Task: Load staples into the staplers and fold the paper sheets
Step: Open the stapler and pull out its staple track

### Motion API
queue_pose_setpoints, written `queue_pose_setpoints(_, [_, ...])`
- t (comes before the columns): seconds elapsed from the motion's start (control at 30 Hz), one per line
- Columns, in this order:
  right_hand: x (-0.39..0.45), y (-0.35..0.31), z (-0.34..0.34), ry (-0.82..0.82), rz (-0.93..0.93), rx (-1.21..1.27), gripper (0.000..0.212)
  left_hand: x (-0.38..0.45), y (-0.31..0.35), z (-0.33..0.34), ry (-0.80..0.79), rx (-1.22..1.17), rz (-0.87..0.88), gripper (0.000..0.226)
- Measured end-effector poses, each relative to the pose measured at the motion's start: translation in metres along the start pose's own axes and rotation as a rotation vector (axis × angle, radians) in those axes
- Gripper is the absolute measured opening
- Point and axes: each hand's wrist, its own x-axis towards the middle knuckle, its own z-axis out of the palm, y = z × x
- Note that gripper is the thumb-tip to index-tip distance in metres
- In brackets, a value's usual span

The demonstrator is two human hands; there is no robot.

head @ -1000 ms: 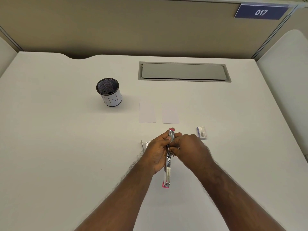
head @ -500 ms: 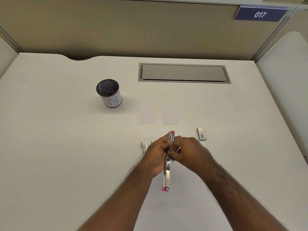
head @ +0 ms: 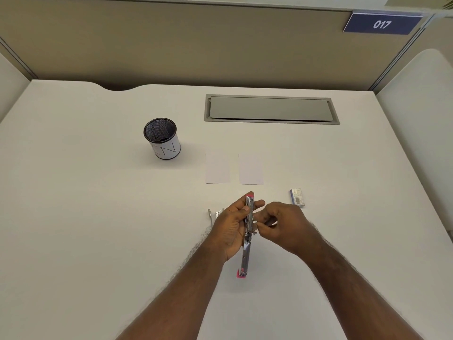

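A pink stapler [head: 246,251] lies swung fully open, its metal channel facing up, above the white desk [head: 98,229]. My left hand [head: 231,229] grips its far half from the left. My right hand [head: 282,224] sits just right of the channel and pinches a small silvery piece, probably a strip of staples, at the stapler's middle. Two small white paper sheets, one on the left [head: 217,168] and one on the right [head: 250,169], lie flat side by side beyond the hands. A small staple box [head: 297,197] rests to the right. Some loose metal pieces [head: 213,214] peek out left of my left hand.
A black mesh pen cup [head: 162,138] with a white label stands at the back left. A grey cable hatch [head: 271,109] is set into the desk at the back. Beige partition walls [head: 196,45] close off the desk's far side.
My right hand has drawn slightly to the right of the stapler's channel, fingers still pinched. The stapler and my left hand have stayed nearly in place.
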Motion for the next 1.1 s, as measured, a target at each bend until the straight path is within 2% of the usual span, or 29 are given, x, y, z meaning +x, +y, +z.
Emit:
queue_pose_setpoints(0.23, [-0.006, 0.012, 0.005, 0.095, 0.104, 0.225, 0.027, 0.007, -0.002, 0.0, 0.023, -0.021, 0.016, 0.035])
queue_pose_setpoints(0.33, [-0.008, 0.024, 0.01, 0.095, 0.246, 0.368, 0.023, 0.012, -0.005, -0.002, 0.041, -0.008, 0.018, 0.031])
queue_pose_setpoints(0.43, [-0.011, 0.037, 0.017, 0.072, 0.378, 0.477, 0.015, 0.018, -0.007, -0.003, 0.064, 0.117, 0.051, 0.026])
queue_pose_setpoints(0.63, [-0.023, 0.053, 0.031, 0.033, 0.522, 0.555, 0.017, 0.033, -0.006, -0.004, 0.093, 0.418, 0.103, 0.026])
queue_pose_setpoints(0.77, [-0.028, 0.057, 0.04, 0.073, 0.574, 0.467, 0.025, 0.04, -0.009, -0.004, 0.117, 0.523, 0.113, 0.026])
queue_pose_setpoints(0.87, [-0.028, 0.057, 0.048, 0.062, 0.574, 0.282, 0.005, 0.044, -0.009, -0.005, 0.131, 0.572, 0.094, 0.027])
queue_pose_setpoints(0.97, [-0.03, 0.054, 0.058, 0.075, 0.555, 0.109, 0.033, 0.046, -0.008, -0.005, 0.135, 0.639, 0.085, 0.027])
queue_pose_setpoints(1.1, [-0.03, 0.046, 0.075, 0.084, 0.539, 0.001, 0.031, 0.049, -0.007, -0.005, 0.142, 0.693, 0.073, 0.029])
